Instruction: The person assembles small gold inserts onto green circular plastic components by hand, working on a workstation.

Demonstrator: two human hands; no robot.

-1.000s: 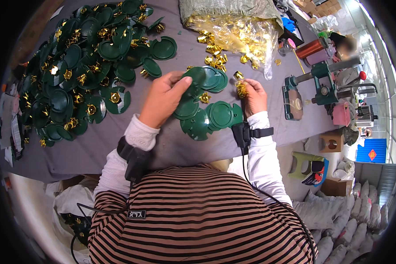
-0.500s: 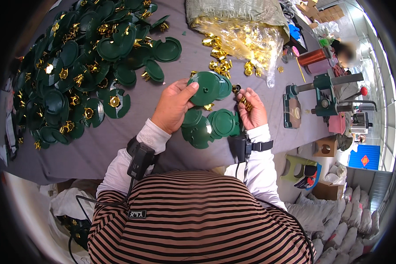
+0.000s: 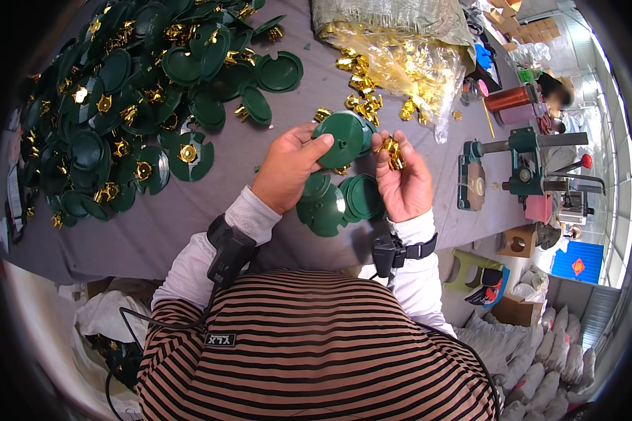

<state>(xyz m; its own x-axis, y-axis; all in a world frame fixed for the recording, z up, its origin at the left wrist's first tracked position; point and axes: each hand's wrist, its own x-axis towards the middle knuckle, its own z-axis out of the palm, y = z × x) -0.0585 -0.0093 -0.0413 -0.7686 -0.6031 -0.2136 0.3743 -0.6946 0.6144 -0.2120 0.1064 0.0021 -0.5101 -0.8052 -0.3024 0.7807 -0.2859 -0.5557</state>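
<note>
My left hand (image 3: 288,167) is closed on a green plastic disc (image 3: 339,140), thumb on its face, with part of another round green piece showing behind it. Just to the right, my right hand (image 3: 406,179) pinches a shiny gold clip (image 3: 393,153) in its fingertips. A small gap separates the clip from the disc. Below the hands, several loose green discs (image 3: 361,197) lie overlapping on the grey cloth. A bit of gold shows under the held disc.
A big heap of green discs with gold clips (image 3: 187,152) covers the table's left. Loose gold clips (image 3: 365,107) lie beyond my hands, beside a clear plastic bag (image 3: 428,77) of more. A green hand press (image 3: 523,165) stands at right. A person is in the far right background.
My right hand has brought the gold clip up and closer to the held disc, with its fingers more upright. The whole view has shifted slightly.
</note>
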